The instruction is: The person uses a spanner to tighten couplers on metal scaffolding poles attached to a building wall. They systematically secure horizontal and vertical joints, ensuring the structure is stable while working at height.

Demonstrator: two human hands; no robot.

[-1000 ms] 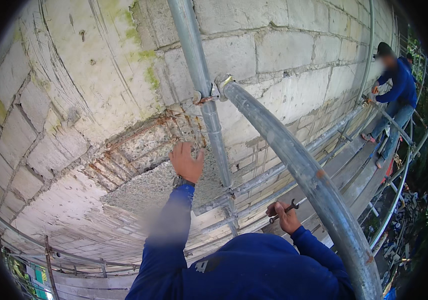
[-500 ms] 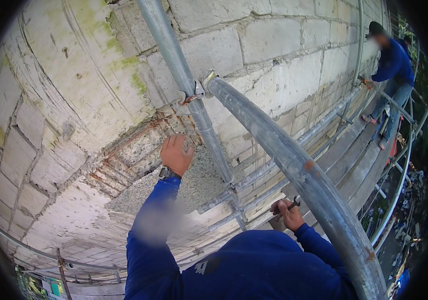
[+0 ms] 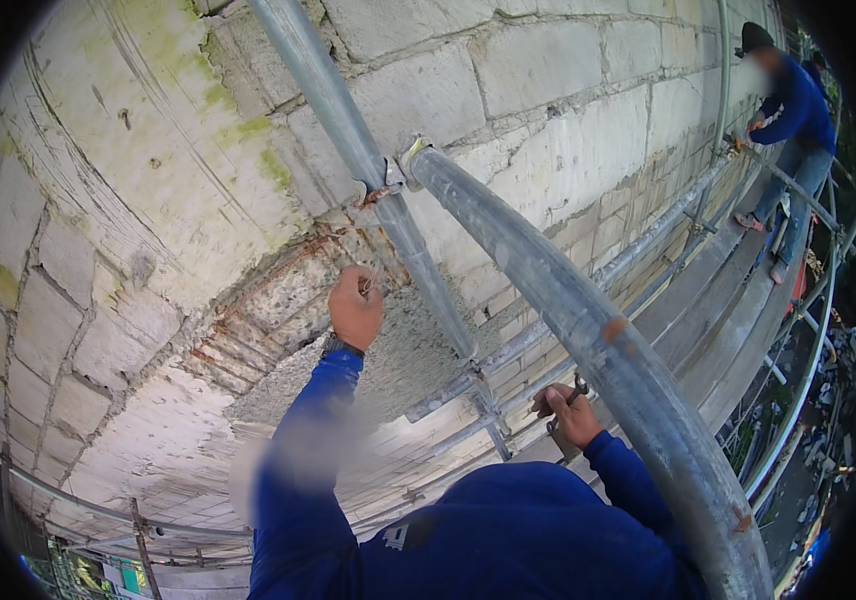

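Note:
My left hand (image 3: 356, 308), with a dark watch at the wrist, is raised before a broken-out strip of wall where rusty reinforcing bars (image 3: 228, 366) show. Its fingers are curled together; a thin pale bit shows at the fingertips, too small to name. Rough grey mortar (image 3: 413, 345) lies just beside and behind this hand. Lower and to the right, my right hand (image 3: 576, 420) is closed round a dark spanner (image 3: 580, 384), whose jaw end sticks up past the fingers.
A thick scaffold tube (image 3: 548, 275) slants across close in front of me, meeting an upright tube (image 3: 348, 125) at a clamp. Planks (image 3: 698, 290) run off to the right, where a co-worker (image 3: 798, 105) in blue bends toward the wall. Rubble (image 3: 828, 400) lies far below.
My right hand has risen slightly with the spanner, which now points more upright. My left hand has turned a little, fingers more curled. The co-worker leans lower.

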